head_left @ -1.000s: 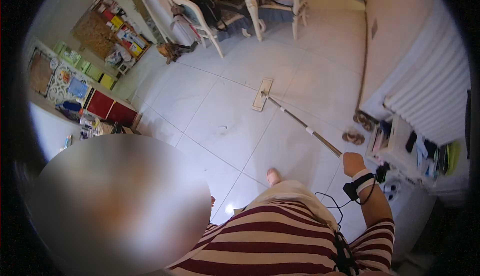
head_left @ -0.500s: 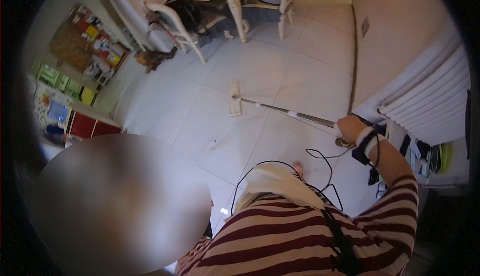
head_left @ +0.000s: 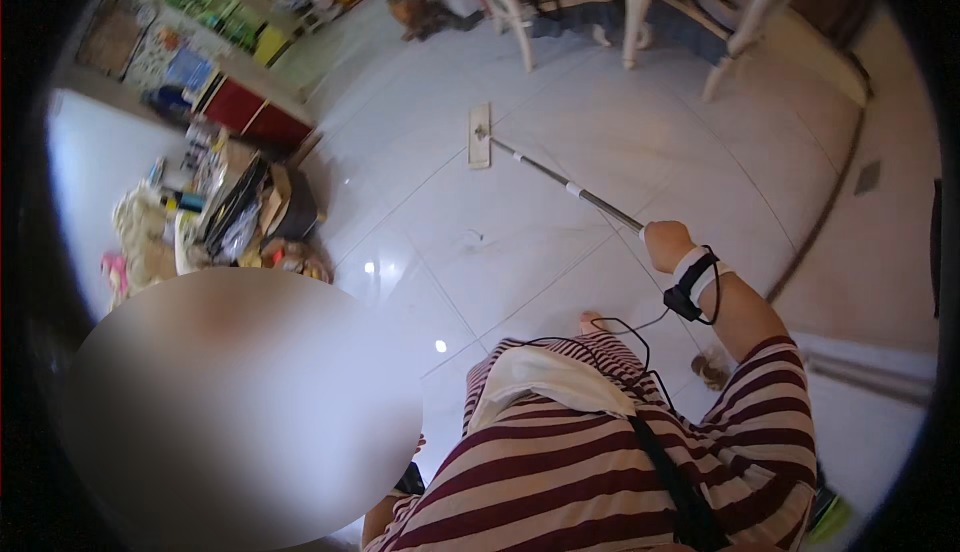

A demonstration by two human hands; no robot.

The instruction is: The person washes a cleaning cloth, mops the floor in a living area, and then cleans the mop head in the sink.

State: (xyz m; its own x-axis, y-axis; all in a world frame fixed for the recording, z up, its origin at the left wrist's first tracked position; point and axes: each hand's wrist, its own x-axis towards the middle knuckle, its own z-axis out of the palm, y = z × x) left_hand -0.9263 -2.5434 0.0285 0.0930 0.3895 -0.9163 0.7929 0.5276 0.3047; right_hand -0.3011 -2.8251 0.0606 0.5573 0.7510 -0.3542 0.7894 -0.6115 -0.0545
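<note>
My right hand (head_left: 670, 245) is closed around the upper end of a flat mop's metal pole (head_left: 590, 200). The pole slants away to the left, down to the pale rectangular mop head (head_left: 480, 152), which lies on the white tiled floor (head_left: 560, 262). A white band with a black device (head_left: 688, 292) is strapped round my right wrist, and a thin black cable runs from it toward my body. A round blurred patch covers most of my left arm's side; only a sliver of my left hand (head_left: 421, 443) shows at its edge, fingers mostly hidden.
White chair legs (head_left: 512, 22) and a table leg (head_left: 637, 17) stand at the far side. Left are a red cabinet (head_left: 255, 115) and a cluttered pile with a dark bin (head_left: 293, 204). A small mark (head_left: 475, 238) lies on the floor. A wall (head_left: 860, 222) rises right.
My view has swung left, bringing the cluttered pile into sight and shifting the table and chairs rightward. My right hand still grips the mop, whose head now appears higher in view.
</note>
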